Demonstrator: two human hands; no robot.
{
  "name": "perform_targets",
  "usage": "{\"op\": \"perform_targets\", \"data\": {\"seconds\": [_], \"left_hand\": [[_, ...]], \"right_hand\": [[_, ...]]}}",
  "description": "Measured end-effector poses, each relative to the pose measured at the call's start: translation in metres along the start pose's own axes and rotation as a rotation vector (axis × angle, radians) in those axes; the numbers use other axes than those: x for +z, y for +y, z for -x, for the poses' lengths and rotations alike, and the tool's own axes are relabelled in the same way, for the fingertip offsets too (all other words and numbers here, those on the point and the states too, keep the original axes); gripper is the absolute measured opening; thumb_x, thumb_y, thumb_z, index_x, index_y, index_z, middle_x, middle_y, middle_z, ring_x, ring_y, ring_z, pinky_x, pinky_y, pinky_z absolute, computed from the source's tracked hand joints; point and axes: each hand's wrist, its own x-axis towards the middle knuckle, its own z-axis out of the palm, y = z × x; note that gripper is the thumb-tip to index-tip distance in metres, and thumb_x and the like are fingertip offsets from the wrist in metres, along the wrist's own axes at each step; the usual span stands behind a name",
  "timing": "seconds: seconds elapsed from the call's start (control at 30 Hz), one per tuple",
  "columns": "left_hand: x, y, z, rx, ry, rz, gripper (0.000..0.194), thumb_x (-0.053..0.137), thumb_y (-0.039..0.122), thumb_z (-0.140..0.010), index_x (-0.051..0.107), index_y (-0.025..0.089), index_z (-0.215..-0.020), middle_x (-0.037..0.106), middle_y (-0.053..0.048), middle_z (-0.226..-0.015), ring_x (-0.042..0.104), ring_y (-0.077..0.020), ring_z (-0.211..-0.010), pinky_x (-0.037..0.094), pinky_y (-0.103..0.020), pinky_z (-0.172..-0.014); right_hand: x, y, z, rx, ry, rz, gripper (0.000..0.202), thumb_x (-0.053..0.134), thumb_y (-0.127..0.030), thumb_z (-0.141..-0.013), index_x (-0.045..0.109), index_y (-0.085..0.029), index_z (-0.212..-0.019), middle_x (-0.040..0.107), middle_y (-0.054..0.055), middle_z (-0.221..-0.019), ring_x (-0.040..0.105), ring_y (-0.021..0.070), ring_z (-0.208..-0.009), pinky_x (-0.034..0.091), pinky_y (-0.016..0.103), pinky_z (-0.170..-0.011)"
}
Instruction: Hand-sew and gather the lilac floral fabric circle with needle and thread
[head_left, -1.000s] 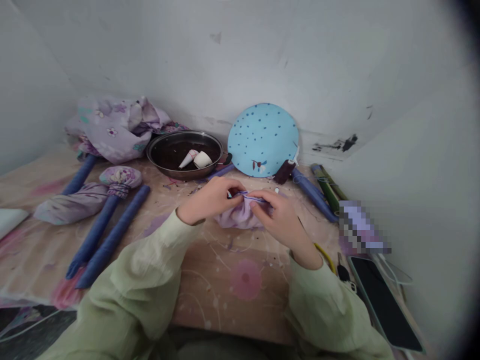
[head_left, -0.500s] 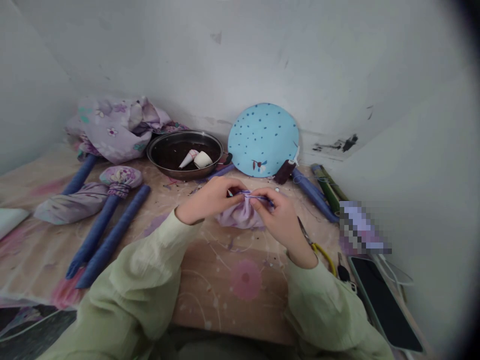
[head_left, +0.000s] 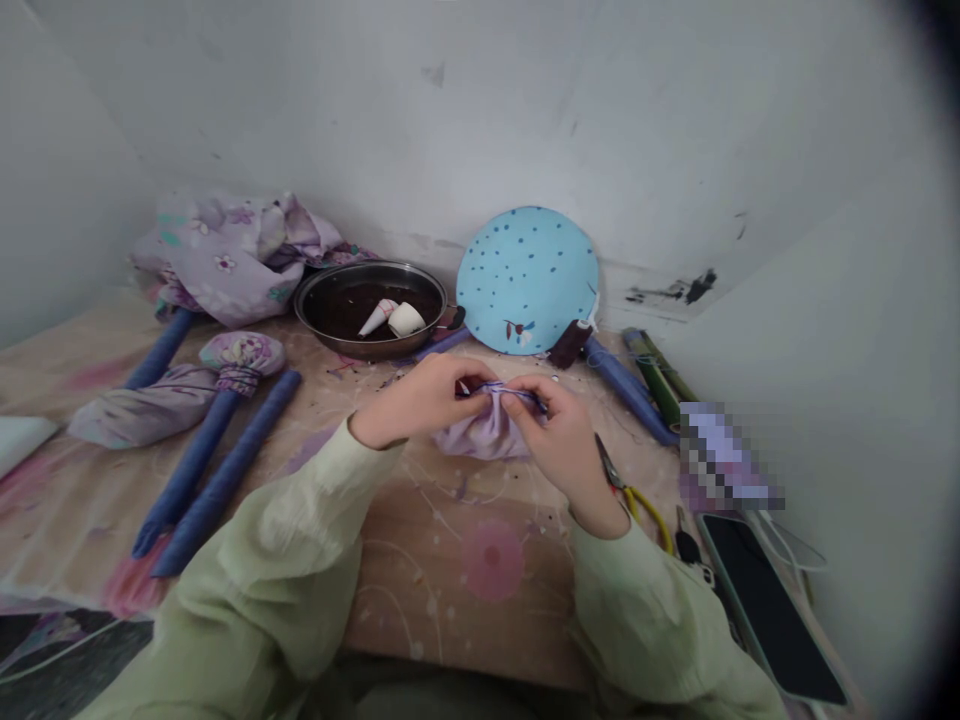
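A small piece of gathered lilac cloth point(head_left: 486, 430) hangs between my hands over the middle of the table point(head_left: 405, 580). My left hand point(head_left: 424, 398) pinches its upper edge from the left, thumb against fingers. From the right, my right hand point(head_left: 553, 425) pinches the same edge, its fingertips close to those of the left. Dark blue strands show along the gathered top between the fingers. The underside of the cloth is hidden.
Behind stand a dark pan point(head_left: 360, 310) holding two white pieces, and a round blue dotted board point(head_left: 527, 280). Blue wrapped rods point(head_left: 225, 480) and floral cloth point(head_left: 225, 260) lie left. Yellow-handled scissors point(head_left: 649, 515), keys point(head_left: 686, 548) and a phone point(head_left: 769, 605) lie right.
My right wrist has shifted slightly left, showing more of the scissors. Both hands keep their pinch on the cloth.
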Motion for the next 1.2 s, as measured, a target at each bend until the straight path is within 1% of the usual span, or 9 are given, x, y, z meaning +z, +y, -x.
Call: {"op": "perform_targets", "data": {"seconds": [0.13, 0.23, 0.37, 0.5, 0.67, 0.77, 0.97, 1.07, 1.2], "left_hand": [[-0.002, 0.005, 0.001, 0.004, -0.016, -0.004, 0.023, 0.057, 0.020, -0.079, 0.068, 0.014, -0.098, 0.072, -0.004, -0.089, 0.064, -0.0134, -0.074, 0.049, -0.023, -0.067], [-0.003, 0.007, 0.001, 0.017, -0.044, -0.019, 0.025, 0.062, 0.026, -0.077, 0.067, 0.015, -0.099, 0.072, -0.005, -0.093, 0.065, -0.0150, -0.080, 0.049, -0.023, -0.069], [-0.003, 0.006, 0.001, 0.026, -0.017, 0.009, 0.022, 0.062, 0.029, -0.079, 0.068, 0.016, -0.095, 0.072, -0.003, -0.089, 0.065, -0.0136, -0.077, 0.048, -0.022, -0.066], [-0.002, 0.006, 0.002, 0.032, 0.013, 0.015, 0.019, 0.061, 0.029, -0.081, 0.068, 0.015, -0.093, 0.071, -0.003, -0.085, 0.064, -0.0122, -0.074, 0.047, -0.021, -0.064], [0.000, 0.008, 0.002, 0.030, 0.022, 0.030, 0.020, 0.059, 0.029, -0.082, 0.067, 0.017, -0.096, 0.071, -0.002, -0.087, 0.063, -0.0120, -0.075, 0.047, -0.021, -0.065], [0.001, 0.007, 0.002, 0.029, 0.058, 0.042, 0.019, 0.061, 0.028, -0.081, 0.065, 0.017, -0.095, 0.070, -0.002, -0.085, 0.062, -0.0113, -0.072, 0.048, -0.021, -0.066], [0.000, 0.009, 0.003, 0.036, 0.078, 0.060, 0.018, 0.063, 0.027, -0.078, 0.061, 0.016, -0.093, 0.068, -0.001, -0.086, 0.062, -0.0110, -0.075, 0.048, -0.021, -0.068], [-0.002, 0.011, 0.004, 0.040, 0.061, 0.036, 0.022, 0.065, 0.028, -0.077, 0.061, 0.016, -0.094, 0.068, -0.001, -0.087, 0.062, -0.0120, -0.078, 0.048, -0.023, -0.071], [-0.004, 0.014, 0.006, 0.040, 0.060, 0.000, 0.019, 0.064, 0.030, -0.078, 0.064, 0.017, -0.092, 0.069, -0.001, -0.085, 0.062, -0.0123, -0.075, 0.047, -0.023, -0.070]], "right_hand": [[0.002, 0.000, 0.001, 0.008, 0.014, -0.009, 0.007, 0.059, -0.027, -0.081, 0.061, -0.021, -0.083, 0.069, 0.004, -0.084, 0.063, 0.0186, -0.081, 0.049, 0.033, -0.075], [0.004, 0.002, 0.002, 0.026, 0.030, -0.030, 0.007, 0.059, -0.027, -0.080, 0.060, -0.021, -0.083, 0.067, 0.004, -0.083, 0.063, 0.0187, -0.080, 0.049, 0.033, -0.074], [0.002, 0.004, 0.001, 0.051, 0.031, -0.077, 0.010, 0.062, -0.027, -0.078, 0.056, -0.021, -0.083, 0.065, 0.003, -0.081, 0.063, 0.0187, -0.079, 0.048, 0.034, -0.073], [-0.005, 0.003, -0.003, 0.042, -0.026, -0.110, 0.011, 0.062, -0.028, -0.079, 0.056, -0.020, -0.084, 0.065, 0.003, -0.081, 0.063, 0.0178, -0.078, 0.049, 0.033, -0.073], [-0.011, 0.001, -0.006, -0.017, -0.070, -0.021, 0.016, 0.059, -0.028, -0.081, 0.062, -0.021, -0.095, 0.068, 0.006, -0.097, 0.064, 0.0201, -0.092, 0.049, 0.037, -0.083], [-0.012, 0.000, -0.006, -0.031, -0.089, 0.020, 0.020, 0.058, -0.027, -0.082, 0.065, -0.022, -0.100, 0.070, 0.005, -0.103, 0.064, 0.0211, -0.095, 0.050, 0.039, -0.084], [-0.014, -0.007, -0.005, -0.008, -0.058, 0.024, 0.012, 0.060, -0.026, -0.080, 0.068, -0.022, -0.089, 0.072, 0.003, -0.089, 0.066, 0.0196, -0.083, 0.052, 0.034, -0.074], [-0.016, -0.012, -0.005, -0.036, -0.080, 0.025, 0.010, 0.060, -0.023, -0.080, 0.067, -0.021, -0.087, 0.072, 0.003, -0.088, 0.066, 0.0188, -0.082, 0.052, 0.033, -0.073], [-0.017, -0.013, -0.003, -0.037, -0.076, -0.012, 0.009, 0.060, -0.024, -0.081, 0.067, -0.021, -0.087, 0.072, 0.003, -0.089, 0.066, 0.0189, -0.083, 0.052, 0.034, -0.076]]}}
